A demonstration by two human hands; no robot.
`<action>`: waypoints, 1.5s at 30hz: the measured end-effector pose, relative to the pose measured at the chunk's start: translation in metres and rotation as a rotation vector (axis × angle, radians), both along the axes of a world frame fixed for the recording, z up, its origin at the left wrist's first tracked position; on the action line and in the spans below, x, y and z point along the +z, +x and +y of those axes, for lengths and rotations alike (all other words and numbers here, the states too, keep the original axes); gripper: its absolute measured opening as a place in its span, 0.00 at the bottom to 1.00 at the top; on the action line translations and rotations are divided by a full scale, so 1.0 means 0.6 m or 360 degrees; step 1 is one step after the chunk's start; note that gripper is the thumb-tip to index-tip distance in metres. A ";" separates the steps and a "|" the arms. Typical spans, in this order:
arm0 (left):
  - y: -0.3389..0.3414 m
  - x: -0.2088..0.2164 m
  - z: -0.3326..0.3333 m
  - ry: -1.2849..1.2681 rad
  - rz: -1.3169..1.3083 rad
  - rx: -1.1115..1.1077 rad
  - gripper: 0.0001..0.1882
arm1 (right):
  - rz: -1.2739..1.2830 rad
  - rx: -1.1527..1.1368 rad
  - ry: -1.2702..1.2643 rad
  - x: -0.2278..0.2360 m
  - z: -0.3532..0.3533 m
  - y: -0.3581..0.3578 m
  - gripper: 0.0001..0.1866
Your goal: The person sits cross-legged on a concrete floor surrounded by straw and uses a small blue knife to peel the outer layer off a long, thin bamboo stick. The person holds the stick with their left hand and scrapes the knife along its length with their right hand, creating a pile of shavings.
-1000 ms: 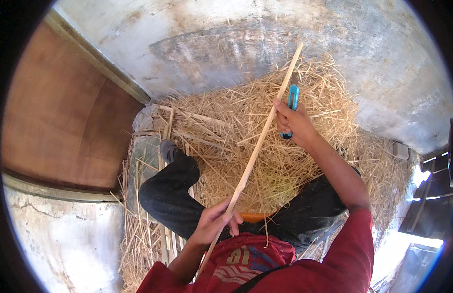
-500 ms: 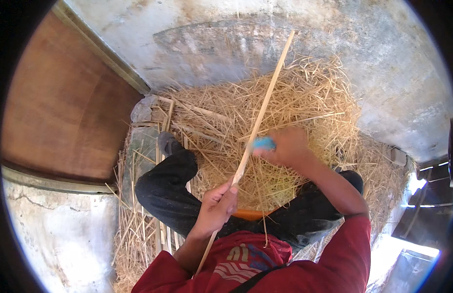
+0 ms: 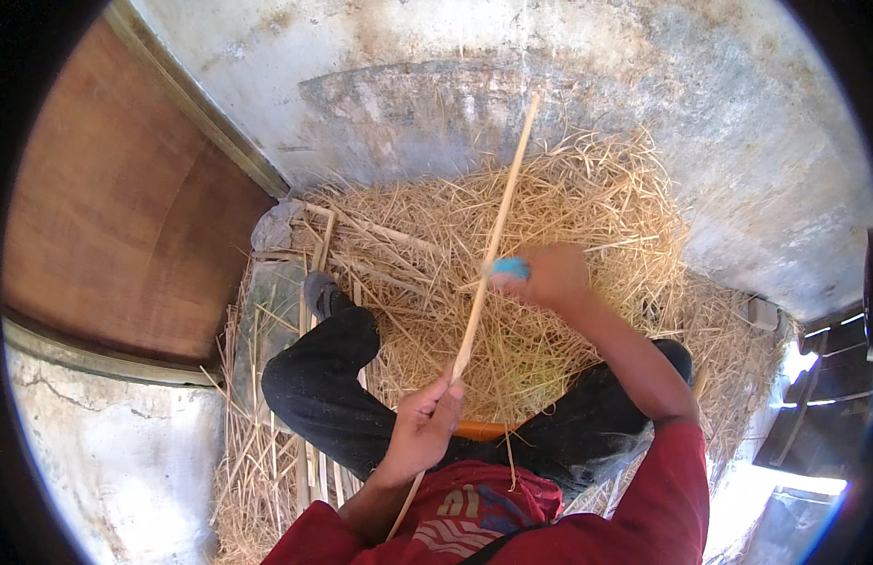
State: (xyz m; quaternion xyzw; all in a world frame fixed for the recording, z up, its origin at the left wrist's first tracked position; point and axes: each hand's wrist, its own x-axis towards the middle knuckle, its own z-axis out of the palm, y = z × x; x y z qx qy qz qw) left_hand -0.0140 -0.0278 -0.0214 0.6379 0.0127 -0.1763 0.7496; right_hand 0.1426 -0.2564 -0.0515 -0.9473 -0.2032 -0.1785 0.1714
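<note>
A long, pale strip of split bamboo or wood [image 3: 501,217] slants up and away from my lap toward the wall. Its lower part is in my left hand [image 3: 425,428], fingers and thumb closed round it, with the tail running down against my shirt. My right hand [image 3: 557,275] is closed on a small bright blue thing [image 3: 511,269], blurred by motion. That blue piece meets the strip about midway along its length; whether it has a blade cannot be seen. An orange object [image 3: 481,430] shows partly between my legs, below the strip.
A deep heap of straw-like shavings [image 3: 606,198] spreads before me up to the stained wall [image 3: 643,85]. More pale strips [image 3: 321,240] lie by my left foot [image 3: 319,294]. A brown panel [image 3: 126,198] stands at left; a small pale block [image 3: 763,313] sits at right.
The strip's far end has dropped lower and swung a little left. My left hand has come slightly nearer my body, still gripping it. The blue thing remains against the strip.
</note>
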 end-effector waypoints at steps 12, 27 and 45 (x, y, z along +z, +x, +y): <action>-0.020 0.006 0.032 0.0091 -0.0037 -0.0046 0.22 | 0.0045 0.0221 -0.0013 0.002 0.030 -0.056 0.37; -0.084 -0.009 0.039 0.0158 0.0042 -0.0082 0.18 | 0.0746 -0.0782 0.0044 0.014 -0.119 0.097 0.41; -0.018 -0.002 0.029 -0.0455 0.0443 0.0070 0.17 | 0.0224 0.0321 -0.0105 -0.026 0.047 -0.068 0.38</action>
